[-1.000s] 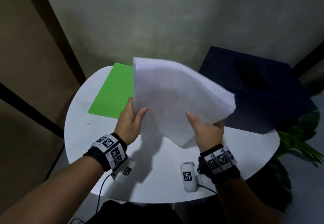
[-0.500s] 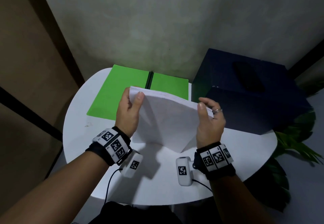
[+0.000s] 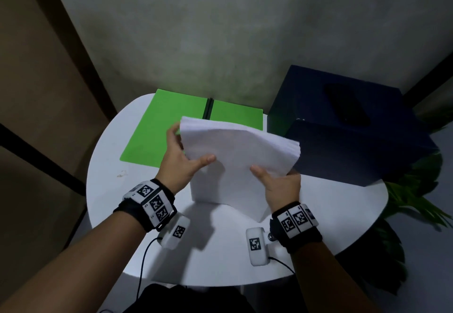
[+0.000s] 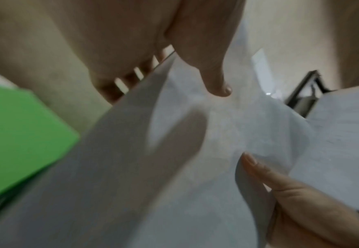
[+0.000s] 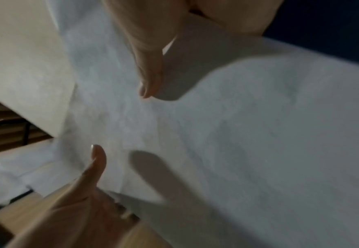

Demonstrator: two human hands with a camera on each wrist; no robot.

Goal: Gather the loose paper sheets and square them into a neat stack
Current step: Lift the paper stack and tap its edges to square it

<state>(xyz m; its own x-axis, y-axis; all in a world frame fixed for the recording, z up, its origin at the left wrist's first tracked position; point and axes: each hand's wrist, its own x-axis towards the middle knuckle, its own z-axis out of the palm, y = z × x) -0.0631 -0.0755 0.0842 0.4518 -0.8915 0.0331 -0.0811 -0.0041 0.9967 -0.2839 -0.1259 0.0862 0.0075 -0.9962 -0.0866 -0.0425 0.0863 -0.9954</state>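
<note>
Both hands grip a sheaf of white paper sheets standing on a round white table. The left hand pinches its left edge, the right hand its right (top edges fanned).

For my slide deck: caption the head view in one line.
Both hands, left and right, hold a bowed stack of white sheets upright on the round white table.

paper stack sits mid-table, folder behind it on the far left, box far right

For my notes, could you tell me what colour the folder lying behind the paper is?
Bright green folder with a dark spine strip; the head view shows it best.
</note>
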